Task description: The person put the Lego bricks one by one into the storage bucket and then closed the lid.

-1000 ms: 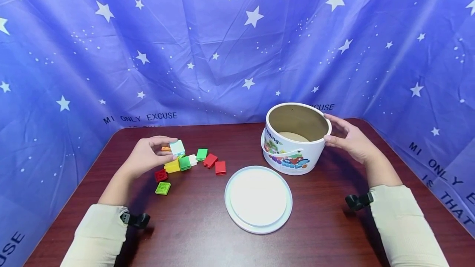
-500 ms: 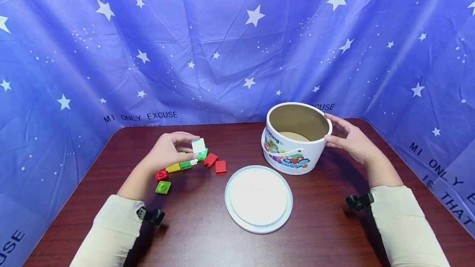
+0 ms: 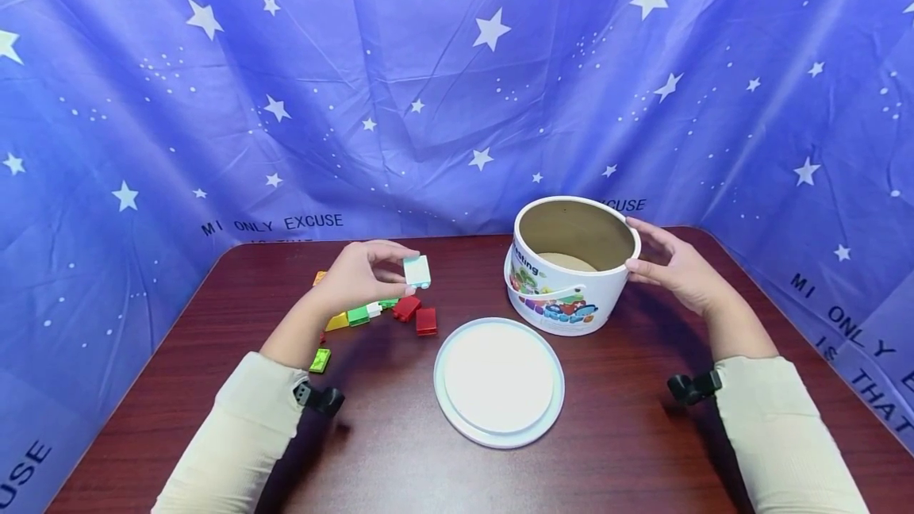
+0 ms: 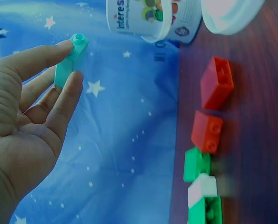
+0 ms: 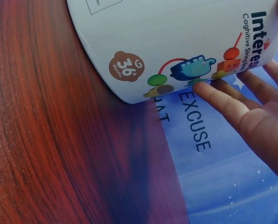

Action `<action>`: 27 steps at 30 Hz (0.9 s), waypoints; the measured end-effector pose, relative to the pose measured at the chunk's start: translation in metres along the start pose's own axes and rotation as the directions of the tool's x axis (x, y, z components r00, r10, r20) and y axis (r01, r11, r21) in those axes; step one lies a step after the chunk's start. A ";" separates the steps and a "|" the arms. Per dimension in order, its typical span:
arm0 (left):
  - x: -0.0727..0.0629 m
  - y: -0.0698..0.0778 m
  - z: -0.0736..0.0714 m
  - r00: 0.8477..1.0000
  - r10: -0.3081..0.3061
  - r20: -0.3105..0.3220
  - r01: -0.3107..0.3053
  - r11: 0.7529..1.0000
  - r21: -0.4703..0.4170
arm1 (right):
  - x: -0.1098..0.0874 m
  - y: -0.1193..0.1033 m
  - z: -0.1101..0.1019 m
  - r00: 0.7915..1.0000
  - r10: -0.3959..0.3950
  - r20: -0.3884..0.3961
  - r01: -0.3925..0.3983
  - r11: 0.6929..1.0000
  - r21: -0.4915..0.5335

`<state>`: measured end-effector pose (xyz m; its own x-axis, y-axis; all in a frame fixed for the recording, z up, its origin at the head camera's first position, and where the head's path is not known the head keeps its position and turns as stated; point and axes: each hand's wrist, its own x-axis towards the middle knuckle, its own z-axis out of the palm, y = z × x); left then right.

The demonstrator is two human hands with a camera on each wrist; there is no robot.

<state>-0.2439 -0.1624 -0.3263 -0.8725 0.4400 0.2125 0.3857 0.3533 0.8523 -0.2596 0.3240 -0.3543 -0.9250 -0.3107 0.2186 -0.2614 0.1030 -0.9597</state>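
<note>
My left hand [image 3: 357, 280] pinches a pale turquoise toy brick [image 3: 417, 270] between thumb and fingertips, raised over the table. In the left wrist view the same brick [image 4: 79, 53] stands at a tilt in the fingers, a round stud at its top. On the right, my right hand [image 3: 674, 272] touches the side of a white toy bucket [image 3: 610, 308] near its rim. The right wrist view has these fingers [image 5: 223, 100] stretched out along the printed bucket wall [image 5: 129, 28]. The visible inside of the bucket shows a bare bottom.
Bricks lie left of centre: two red ones [image 3: 425, 321], a green one [image 3: 359, 316], a white one [image 3: 374, 309], a yellow one [image 3: 337, 321], a lime one [image 3: 319, 360] and others partly hidden. A round white lid [image 3: 498, 375] lies before the bucket. A starry curtain [image 3: 428, 62] hangs behind.
My left hand has lifted the turquoise brick from beside the other bricks and carried it right, toward the bucket. The right hand has stayed at the bucket.
</note>
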 end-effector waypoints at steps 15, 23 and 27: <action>0.031 0.026 0.032 0.998 0.051 0.033 -0.048 0.996 -0.070 | -0.001 -0.001 0.001 1.000 0.002 0.002 -0.002 1.000 -0.014; 0.048 0.037 0.044 0.993 0.108 0.040 -0.105 0.991 -0.084 | -0.001 0.000 0.001 1.000 0.007 0.003 -0.007 1.000 -0.002; 0.059 0.044 0.049 0.993 0.108 0.051 -0.102 0.989 -0.107 | -0.002 0.000 0.001 1.000 0.000 0.002 0.000 1.000 0.003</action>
<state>-0.2633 -0.0808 -0.2998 -0.8096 0.5167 0.2785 0.4381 0.2160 0.8726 -0.2577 0.3240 -0.3547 -0.9245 -0.3126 0.2180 -0.2604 0.1005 -0.9602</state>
